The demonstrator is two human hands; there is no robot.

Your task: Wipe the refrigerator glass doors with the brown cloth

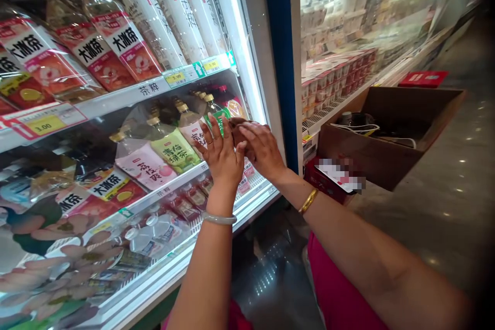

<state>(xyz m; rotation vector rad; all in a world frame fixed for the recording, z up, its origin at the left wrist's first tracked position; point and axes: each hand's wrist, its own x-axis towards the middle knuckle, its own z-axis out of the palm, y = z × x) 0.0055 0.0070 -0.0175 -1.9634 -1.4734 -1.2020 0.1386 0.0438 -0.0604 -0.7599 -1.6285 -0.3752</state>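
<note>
"大冰茶" on red-labelled bottles (133,45), "3.00" on yellow price tags (43,126), "茶粹" on white bottles (178,26)

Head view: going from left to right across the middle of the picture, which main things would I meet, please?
Pink-label bottle, pale-green-label bottle, left hand, right hand, blue post, cardboard box.

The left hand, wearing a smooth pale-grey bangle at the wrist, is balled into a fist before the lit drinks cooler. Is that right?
Not quite: the head view shows the left hand open and spread, not fisted. The smooth pale-grey bangle and lit drinks cooler are right.
</note>
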